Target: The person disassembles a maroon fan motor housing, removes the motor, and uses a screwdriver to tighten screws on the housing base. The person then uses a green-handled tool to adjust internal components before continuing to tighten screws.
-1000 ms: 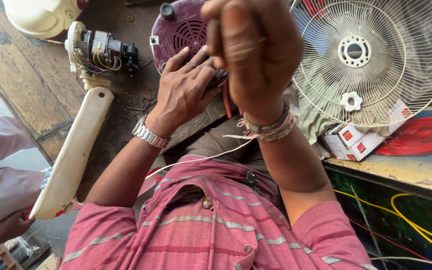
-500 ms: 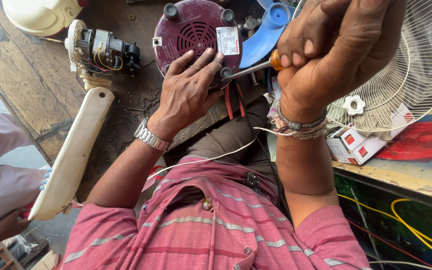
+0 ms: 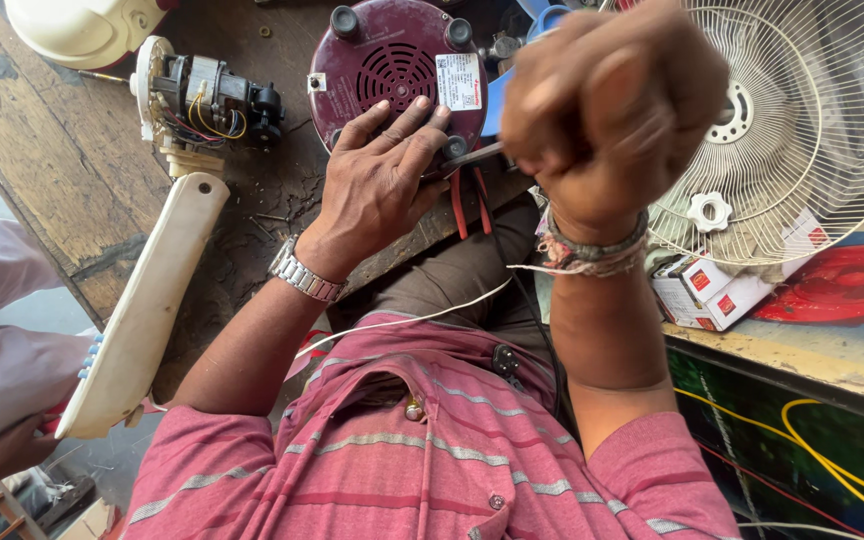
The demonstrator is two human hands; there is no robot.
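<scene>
Here, left hand (image 3: 377, 185) flat on maroon base (image 3: 392, 70), right hand (image 3: 612, 110) fisted

Upturned appliance base (image 3: 397, 75) on the workbench (image 3: 52, 170)

Motor (image 3: 207, 95) lies left of the base, fan grille (image 3: 802, 120) right; left hand (image 3: 377, 190) rests on the base, right hand (image 3: 607, 110) raised beside it.
</scene>
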